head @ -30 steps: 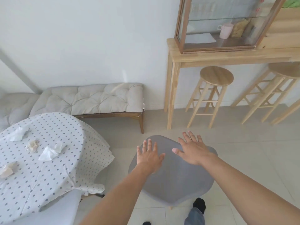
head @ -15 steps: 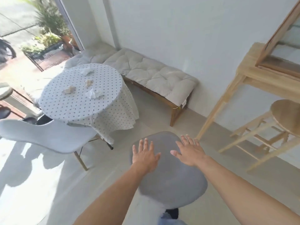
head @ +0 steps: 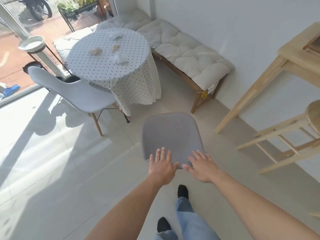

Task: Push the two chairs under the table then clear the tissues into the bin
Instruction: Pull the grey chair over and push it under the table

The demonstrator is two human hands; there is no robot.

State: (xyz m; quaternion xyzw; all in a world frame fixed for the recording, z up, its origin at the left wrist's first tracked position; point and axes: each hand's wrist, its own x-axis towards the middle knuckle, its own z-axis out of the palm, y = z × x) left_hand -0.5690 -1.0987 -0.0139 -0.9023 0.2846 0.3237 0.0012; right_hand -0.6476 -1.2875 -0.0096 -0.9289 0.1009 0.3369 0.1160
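Since half a second ago both hands are sliding back from the middle of the grey chair (head: 170,135) to its near edge, and the round tabletop (head: 107,54) is sitting farther off. The left hand (head: 161,166) and right hand (head: 201,166) are lying flat, fingers (head: 162,153) spread wide and gripping nothing. Open floor is lying between the grey chair and the tablecloth's hanging hem. The white chair (head: 78,94) is standing at the tabletop's left side, seat half under the cloth. Crumpled tissues (head: 119,59) are resting on the tabletop
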